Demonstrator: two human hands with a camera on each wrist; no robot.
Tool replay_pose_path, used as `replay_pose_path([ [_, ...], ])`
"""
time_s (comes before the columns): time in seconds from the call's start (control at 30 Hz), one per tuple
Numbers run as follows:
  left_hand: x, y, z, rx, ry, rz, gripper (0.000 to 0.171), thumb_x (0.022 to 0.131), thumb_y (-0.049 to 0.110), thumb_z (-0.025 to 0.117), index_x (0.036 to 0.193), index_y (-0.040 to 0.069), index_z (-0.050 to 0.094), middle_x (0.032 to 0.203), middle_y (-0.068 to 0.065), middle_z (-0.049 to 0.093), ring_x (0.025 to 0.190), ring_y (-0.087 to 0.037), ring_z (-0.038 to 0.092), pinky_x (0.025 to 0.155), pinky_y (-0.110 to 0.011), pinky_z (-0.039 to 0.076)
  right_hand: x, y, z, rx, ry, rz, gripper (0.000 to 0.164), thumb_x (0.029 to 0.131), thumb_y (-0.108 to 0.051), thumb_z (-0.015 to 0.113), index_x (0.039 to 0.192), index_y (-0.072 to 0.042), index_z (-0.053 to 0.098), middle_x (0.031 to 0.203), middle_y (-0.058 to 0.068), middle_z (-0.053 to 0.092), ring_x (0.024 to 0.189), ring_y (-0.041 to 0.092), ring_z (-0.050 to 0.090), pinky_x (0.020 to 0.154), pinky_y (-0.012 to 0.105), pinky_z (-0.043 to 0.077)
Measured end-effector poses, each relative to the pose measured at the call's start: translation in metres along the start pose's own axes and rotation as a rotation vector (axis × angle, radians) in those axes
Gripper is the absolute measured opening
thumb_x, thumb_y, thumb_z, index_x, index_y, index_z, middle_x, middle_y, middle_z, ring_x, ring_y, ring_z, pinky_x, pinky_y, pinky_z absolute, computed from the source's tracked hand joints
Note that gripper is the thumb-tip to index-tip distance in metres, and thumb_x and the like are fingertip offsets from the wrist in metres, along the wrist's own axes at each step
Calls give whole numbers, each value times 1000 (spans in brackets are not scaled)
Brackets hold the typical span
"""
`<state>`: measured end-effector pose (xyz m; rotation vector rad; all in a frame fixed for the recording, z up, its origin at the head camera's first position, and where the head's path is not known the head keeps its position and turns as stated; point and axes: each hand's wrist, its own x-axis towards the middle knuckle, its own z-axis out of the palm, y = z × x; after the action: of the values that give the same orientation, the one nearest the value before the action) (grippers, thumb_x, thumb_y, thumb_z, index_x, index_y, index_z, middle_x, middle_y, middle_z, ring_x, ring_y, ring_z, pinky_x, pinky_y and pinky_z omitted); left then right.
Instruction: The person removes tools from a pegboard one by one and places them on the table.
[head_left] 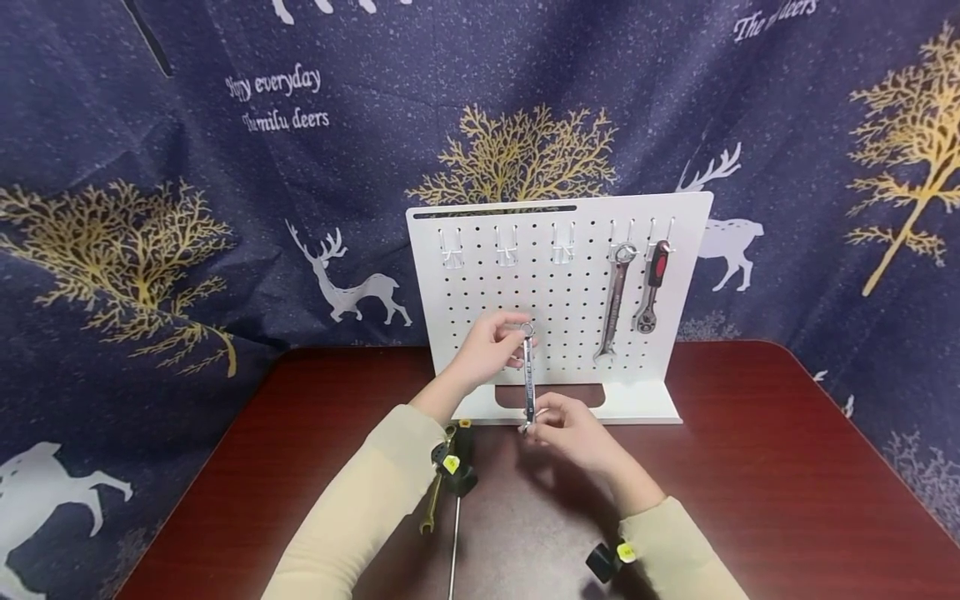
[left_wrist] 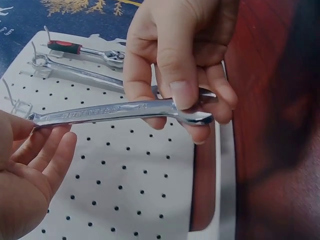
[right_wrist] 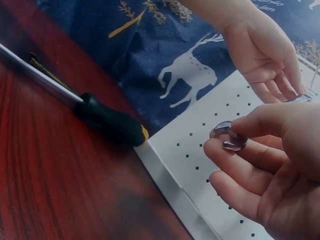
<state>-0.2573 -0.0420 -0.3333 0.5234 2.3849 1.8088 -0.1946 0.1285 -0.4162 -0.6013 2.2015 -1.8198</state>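
Right hand [head_left: 573,429] and left hand [head_left: 487,346] are jointly holding one slim chrome wrench [head_left: 529,379] in front of the lower middle of the white pegboard [head_left: 480,304]. Nearer the pegboard's base, the right hand is pinching the forked end between thumb and fingers, its outer fingers curving loosely apart. Nearer the pegboard's hook rows, the left hand is grasping the ring end with thumb and fingertips, its remaining fingers extending partway beneath. Neither hand is clenching fully, and neither is letting go.

Sound handling is probably depending on a light, balanced pinch: one hand should be carrying the weight while the other is merely steadying, with fingertips leaving the ring's hole uncovered and the shank clearing the pegboard's face. So smooth a forked end is arguably inviting a slip; should either hand be loosening, the other should be gripping firmly.

On the table [head_left: 735,467], before the pegboard's left foot, a screwdriver [right_wrist: 112,121] is lying with its handle end toward the pegboard, a gold-toned wrench [head_left: 433,504] lying beside it. At the pegboard's right side, a larger wrench [head_left: 617,300] and a ratchet [head_left: 655,282] are hanging. Behind the pegboard, a printed blue cloth [head_left: 360,179] is hanging.
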Motion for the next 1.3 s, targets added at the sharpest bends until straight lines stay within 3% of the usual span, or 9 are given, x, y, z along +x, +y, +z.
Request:
replay_pose_path([
  [0.1, -5, -7, -3, 6, 4, -1, 35, 97, 8, 48, 131, 1, 52, 105, -24, 67, 74, -13, 66, 69, -30, 59, 0, 3, 3, -10, -8, 28, 24, 85, 0, 60, 104, 11, 54, 94, 29, 67, 75, 21, 67, 68, 28, 56],
  [0.3, -13, -20, -7, 18, 3, 11, 33, 96, 6, 49, 128, -2, 54, 102, -26, 67, 74, -17, 67, 70, -33, 60, 1, 7, 8, -80, -38, 1, 15, 86, -4, 61, 95, 8, 61, 83, 20, 69, 71, 14, 66, 66, 33, 57],
  [0.53, -26, -34, -10, -21, 25, -39, 33, 95, 5, 51, 127, -2, 55, 100, -24, 66, 75, -23, 66, 70, -35, 60, 2, 12, 19, -113, -76, 10, 17, 85, -4, 62, 96, 9, 61, 79, 18, 68, 68, 9, 60, 65, 36, 58],
  [0.67, -33, -45, -12, -30, 42, -50, 33, 95, 4, 50, 127, -4, 55, 96, -24, 66, 71, -19, 66, 69, -35, 60, 3, 15, 26, -89, -101, 2, 23, 83, 1, 59, 102, 12, 56, 78, 20, 66, 64, 10, 58, 60, 31, 56],
  [0.83, -40, -58, -13, -33, 44, -79, 33, 95, 5, 52, 127, -2, 55, 92, -21, 65, 69, -14, 65, 68, -32, 60, 2, 20, 33, -86, -126, 26, 18, 82, 3, 57, 98, 10, 57, 68, 14, 62, 56, 11, 52, 52, 25, 50],
  [0.93, -44, -62, -13, -42, 30, -89, 34, 95, 4, 51, 128, -4, 54, 95, -21, 64, 69, -12, 64, 69, -32, 60, 1, 21, 37, -95, -130, 34, 13, 82, 1, 59, 94, 7, 59, 67, 13, 63, 55, 12, 53, 51, 28, 51],
  [1.07, -49, -68, -15, -42, 33, -86, 35, 95, 5, 52, 128, -6, 54, 104, -26, 63, 72, -14, 65, 69, -32, 60, -1, 15, 43, -97, -134, 41, 11, 83, 3, 58, 92, 9, 59, 73, 21, 66, 58, 15, 56, 54, 33, 54],
  [1.3, -55, -80, -17, -77, 72, -149, 33, 93, 6, 56, 124, -4, 58, 114, -26, 62, 70, -7, 63, 72, -35, 60, 1, 24, 51, -68, -150, 80, 22, 82, 1, 60, 102, 8, 57, 81, 19, 69, 62, 12, 60, 56, 31, 56],
])
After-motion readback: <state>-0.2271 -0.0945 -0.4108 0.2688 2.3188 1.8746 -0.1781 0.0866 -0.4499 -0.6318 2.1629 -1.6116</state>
